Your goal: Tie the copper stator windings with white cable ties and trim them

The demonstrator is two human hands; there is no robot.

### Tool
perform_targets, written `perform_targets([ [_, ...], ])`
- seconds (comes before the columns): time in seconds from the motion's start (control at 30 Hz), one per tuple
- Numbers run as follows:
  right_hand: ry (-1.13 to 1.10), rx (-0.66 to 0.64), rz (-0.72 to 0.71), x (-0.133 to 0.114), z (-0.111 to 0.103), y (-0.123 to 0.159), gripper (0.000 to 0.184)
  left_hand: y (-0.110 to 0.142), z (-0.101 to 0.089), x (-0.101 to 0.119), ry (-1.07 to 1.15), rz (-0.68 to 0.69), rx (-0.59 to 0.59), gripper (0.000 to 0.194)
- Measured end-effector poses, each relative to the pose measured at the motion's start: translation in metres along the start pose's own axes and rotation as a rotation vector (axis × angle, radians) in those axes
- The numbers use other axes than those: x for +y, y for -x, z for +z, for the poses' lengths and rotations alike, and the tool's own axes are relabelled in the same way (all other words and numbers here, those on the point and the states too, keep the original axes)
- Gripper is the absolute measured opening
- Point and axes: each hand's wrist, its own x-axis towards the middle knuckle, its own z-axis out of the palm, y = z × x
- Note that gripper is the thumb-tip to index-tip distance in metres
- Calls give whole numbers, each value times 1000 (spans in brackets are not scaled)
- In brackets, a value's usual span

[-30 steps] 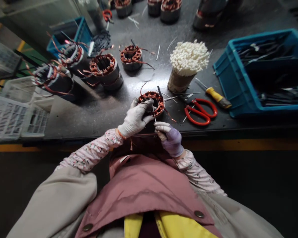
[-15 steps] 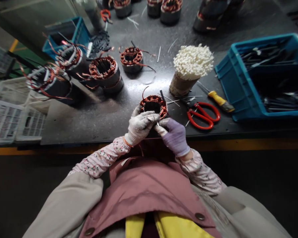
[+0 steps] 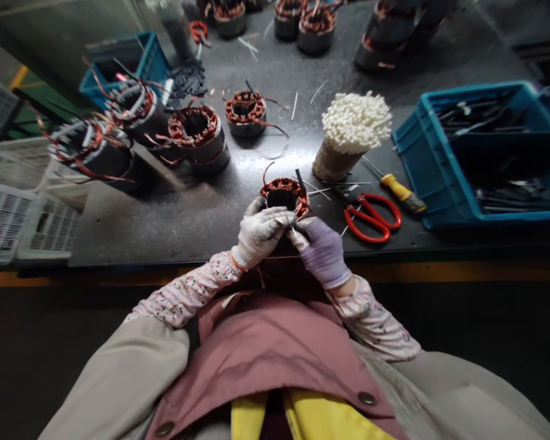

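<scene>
Wound core (image 3: 285,188) sits upright near the front edge of the dark surface (image 3: 165,226), copper windings around its open bore. Left hand (image 3: 259,232), white-gloved, lies against its near left rim with fingers bent; whether it grips cannot be told. Right hand (image 3: 323,252), in a purple and white glove, has its fingertips pinched on a thin white strip (image 3: 294,231) at the near rim, touching the left fingertips.

Large blue bin (image 3: 444,177), right side: divided, dark slender pieces in both sections, some pale ones among them. Tan holder (image 3: 333,162), beyond the core and to its right: upright, packed with white sticks (image 3: 356,121). Small blue bin (image 3: 158,61), far left: contents too dark to identify. White crates (image 3: 50,226) stand beside the left edge of the surface; no contents discernible.

Red-handled scissors (image 3: 371,218) and a yellow-handled tool (image 3: 401,190) lie between the core and the large bin, restricting that side. Bare surface extends left of the core toward the standing cores (image 3: 94,153).
</scene>
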Motion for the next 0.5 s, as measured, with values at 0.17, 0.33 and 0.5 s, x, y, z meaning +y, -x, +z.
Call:
perform_targets([
  [0.17,290,41,-350,-10,-27,8,30,-3,1,1,-9,-12,23,16],
  [0.33,-46,-2,-310,-20,-63,25,15,-9,-8,-3,-44,-34,-135,21],
  [0.5,-713,-11,299,-34,-31,-30,29,-11,-19,-6,-164,174,-280,22],
])
